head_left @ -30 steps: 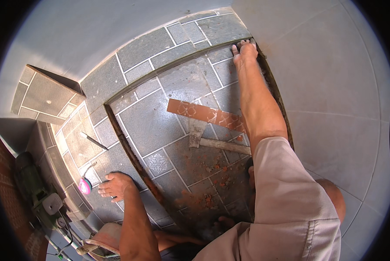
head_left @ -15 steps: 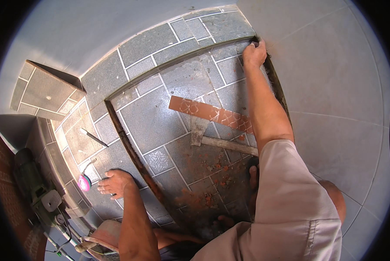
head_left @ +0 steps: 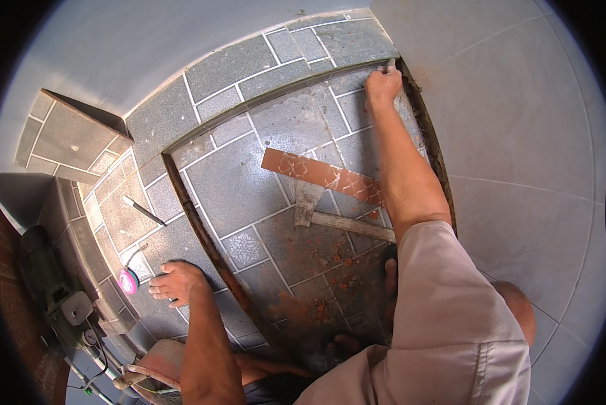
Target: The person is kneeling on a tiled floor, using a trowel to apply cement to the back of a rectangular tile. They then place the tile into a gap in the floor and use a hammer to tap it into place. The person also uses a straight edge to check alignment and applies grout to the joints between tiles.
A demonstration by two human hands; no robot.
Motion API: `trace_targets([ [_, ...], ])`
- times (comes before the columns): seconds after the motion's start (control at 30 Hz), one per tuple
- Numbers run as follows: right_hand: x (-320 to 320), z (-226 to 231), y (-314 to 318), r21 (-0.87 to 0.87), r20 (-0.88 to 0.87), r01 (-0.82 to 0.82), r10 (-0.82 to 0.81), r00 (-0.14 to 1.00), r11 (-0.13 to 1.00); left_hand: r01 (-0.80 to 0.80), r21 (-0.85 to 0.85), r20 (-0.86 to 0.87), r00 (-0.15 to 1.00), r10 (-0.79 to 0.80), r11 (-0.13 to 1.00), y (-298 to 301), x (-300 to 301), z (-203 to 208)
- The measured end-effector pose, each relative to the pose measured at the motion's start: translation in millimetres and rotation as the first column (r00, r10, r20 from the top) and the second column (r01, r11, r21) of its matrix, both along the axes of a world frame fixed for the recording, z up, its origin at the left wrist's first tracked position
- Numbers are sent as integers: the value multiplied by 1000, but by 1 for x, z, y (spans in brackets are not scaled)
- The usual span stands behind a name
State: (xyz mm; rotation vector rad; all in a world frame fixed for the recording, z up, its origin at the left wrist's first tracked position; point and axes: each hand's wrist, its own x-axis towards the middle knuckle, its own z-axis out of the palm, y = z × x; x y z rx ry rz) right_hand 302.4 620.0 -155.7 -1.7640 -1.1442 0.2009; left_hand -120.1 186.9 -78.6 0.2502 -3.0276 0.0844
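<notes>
My left hand (head_left: 178,285) lies on the grey tiled floor (head_left: 239,179) with its fingers spread, near a small round pink object (head_left: 128,281), perhaps a tape measure. My right hand (head_left: 384,86) reaches to the far right corner of the dark narrow channel (head_left: 200,226) that outlines a rectangle in the floor. Its fingers are closed together at the channel's edge; whatever they hold is hidden. Beneath my right forearm lies a reddish-brown patterned tile strip (head_left: 316,172). Beside the strip rests a hammer-like tool (head_left: 350,224) with a wooden handle and blocky grey head.
Orange-red rubble (head_left: 323,310) is scattered near my feet. A pen-like stick (head_left: 143,210) lies left of the channel. A tiled slab (head_left: 73,138) leans at the far left. A green power tool (head_left: 73,307) and a dirty bucket (head_left: 164,358) stand lower left. Plain large tiles (head_left: 512,128) lie right.
My right hand has shifted slightly left from the corner, its wrist and forearm moving with it. My left hand stays nearly in place on the floor.
</notes>
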Motion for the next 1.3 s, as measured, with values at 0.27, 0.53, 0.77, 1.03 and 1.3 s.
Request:
trace_targets([
  [0.27,-17,7,-1,37,-594,19,7,804,999,-4,-16,-9,1000,4,1000,-2,-3,-1],
  [0.53,-25,15,-12,-25,-416,-26,13,909,999,-4,9,2,1000,4,1000,3,2,-1],
  [0.77,-72,30,-42,-96,-144,-117,102,984,988,5,6,0,1000,-5,1000,3,2,-1],
  [1.03,-65,60,-68,-178,131,-116,140,981,977,6,-10,11,1000,-6,1000,-2,0,3],
  [1.3,-2,73,-56,-433,382,-53,237,893,900,24,6,-50,998,-24,1000,-6,-3,-8],
])
